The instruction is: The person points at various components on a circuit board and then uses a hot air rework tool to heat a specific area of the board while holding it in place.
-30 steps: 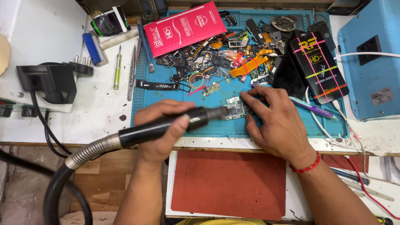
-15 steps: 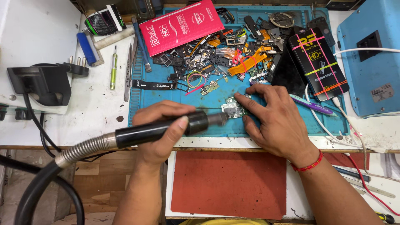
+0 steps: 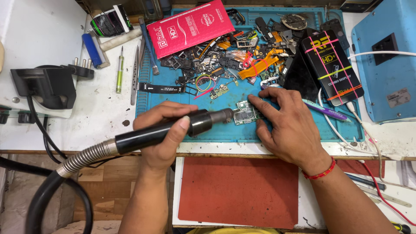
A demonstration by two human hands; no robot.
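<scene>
Two hands: both at frame centre
Left hand (image 3: 167, 130): grip closed around black cylindrical hot-air handpiece (image 3: 173, 128)
Right hand (image 3: 288, 123): fingertips pin small green circuit board (image 3: 246, 112) on blue mat (image 3: 225, 130)

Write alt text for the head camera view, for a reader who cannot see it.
A person's left hand holds a black hot-air wand with its nozzle at a small green circuit board, which the right hand steadies on a blue work mat. Loose phone parts and a red packet lie behind.
</scene>
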